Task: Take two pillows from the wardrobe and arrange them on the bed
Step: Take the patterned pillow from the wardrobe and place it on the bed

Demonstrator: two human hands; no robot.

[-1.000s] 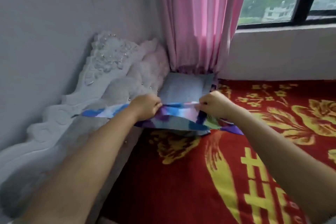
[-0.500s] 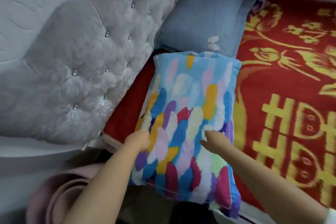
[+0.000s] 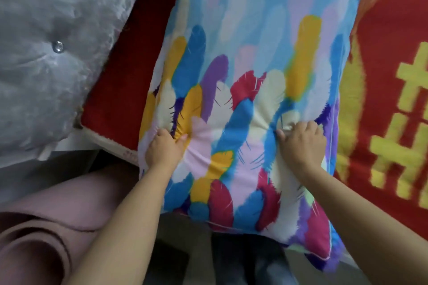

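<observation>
The view has closed in on the feather-print pillow (image 3: 254,76) since a moment ago.
Left hand (image 3: 163,150) and right hand (image 3: 301,143) pinch its cover with bunched fingers; it lies on the red bed (image 3: 389,76) beside the grey headboard (image 3: 58,41).

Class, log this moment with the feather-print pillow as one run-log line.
left hand: pinching cover | right hand: pinching cover | feather-print pillow: on red bedspread, near end overhanging edge | headboard: left
</observation>
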